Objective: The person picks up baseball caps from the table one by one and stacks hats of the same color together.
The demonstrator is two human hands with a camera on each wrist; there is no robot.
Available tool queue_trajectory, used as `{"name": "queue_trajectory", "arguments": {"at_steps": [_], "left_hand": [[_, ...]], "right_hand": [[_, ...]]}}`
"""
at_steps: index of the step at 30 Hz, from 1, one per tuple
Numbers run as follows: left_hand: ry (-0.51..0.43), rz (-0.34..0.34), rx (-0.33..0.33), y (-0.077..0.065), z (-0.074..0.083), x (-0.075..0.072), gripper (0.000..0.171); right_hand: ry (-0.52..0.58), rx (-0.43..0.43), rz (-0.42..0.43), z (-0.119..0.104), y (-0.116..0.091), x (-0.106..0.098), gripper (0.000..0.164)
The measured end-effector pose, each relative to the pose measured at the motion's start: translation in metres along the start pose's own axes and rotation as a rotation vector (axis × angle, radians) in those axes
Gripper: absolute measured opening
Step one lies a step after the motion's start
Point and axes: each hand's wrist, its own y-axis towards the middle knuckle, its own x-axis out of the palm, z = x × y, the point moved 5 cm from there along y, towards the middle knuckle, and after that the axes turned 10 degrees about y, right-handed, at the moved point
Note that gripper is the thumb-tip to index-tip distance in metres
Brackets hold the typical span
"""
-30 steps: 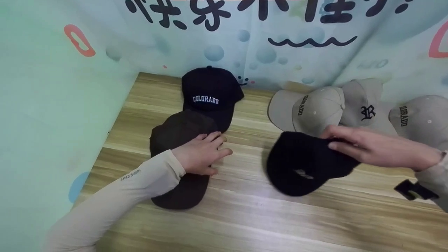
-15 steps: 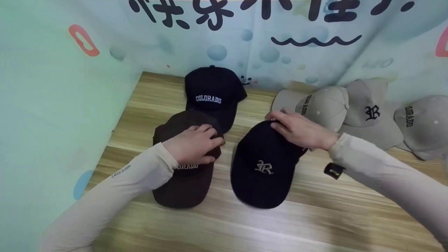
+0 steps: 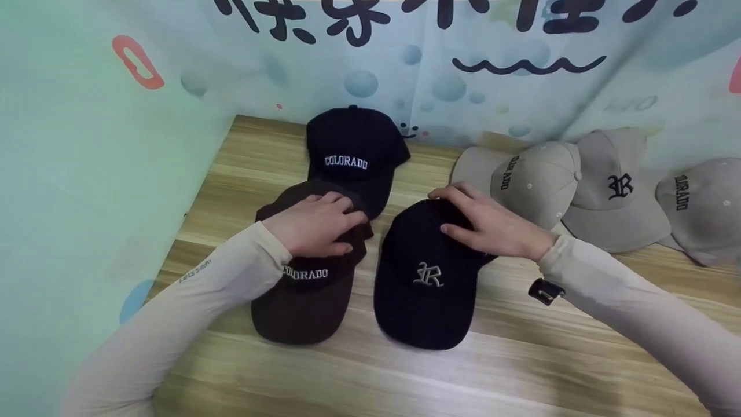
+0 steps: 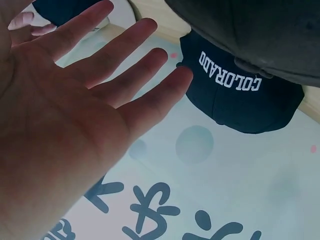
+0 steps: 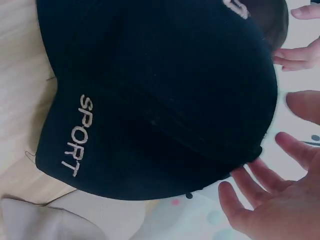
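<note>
SPORT cap (image 5: 155, 105) beside brown COLORADO cap (image 3: 304, 315)

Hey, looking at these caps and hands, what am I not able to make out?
Head: crown of the brown cap, partly hidden by the left hand.
Head: brim of the black COLORADO cap, partly covered by the brown cap.
Head: rightmost grey cap, cut off by the right edge.
Right wrist: rest of the black SPORT cap, cut off by the top edge.

The brown cap (image 3: 315, 295), lettered COLORADO, lies just left of the R-marked black cap (image 3: 427, 289), both brims pointing near.
</note>
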Motion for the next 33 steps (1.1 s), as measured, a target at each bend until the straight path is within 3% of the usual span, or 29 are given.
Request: {"name": "queue_trajectory", "arguments": {"at_steps": [5, 9, 13, 17, 23, 28, 33], "left_hand": [[-0.024, 0.026, -0.001, 0.011, -0.011, -0.007, 0.043], [-0.072, 0.021, -0.02, 0.024, -0.03, -0.016, 0.045], [-0.113, 0.003, -0.059, 0.039, -0.057, -0.027, 0.046], [-0.132, -0.057, -0.125, 0.052, -0.093, -0.034, 0.048], [-0.141, -0.101, -0.299, 0.081, -0.137, -0.031, 0.055], [-0.224, -0.088, -0.384, 0.107, -0.153, -0.021, 0.064], [-0.303, -0.104, -0.411, 0.12, -0.161, -0.015, 0.056]], "right_hand": [[-0.018, -0.016, 0.061, 0.0, -0.018, -0.005, 0.049], [-0.029, -0.01, 0.081, 0.002, -0.034, -0.005, 0.048], [-0.046, -0.015, 0.095, 0.009, -0.049, -0.003, 0.041], [-0.046, -0.028, 0.127, 0.02, -0.063, 0.001, 0.034], [-0.015, -0.008, 0.197, 0.041, -0.085, -0.004, 0.029], [0.0, 0.045, 0.277, 0.064, -0.108, -0.009, 0.026], [0.011, 0.13, 0.321, 0.083, -0.131, -0.007, 0.022]]}}
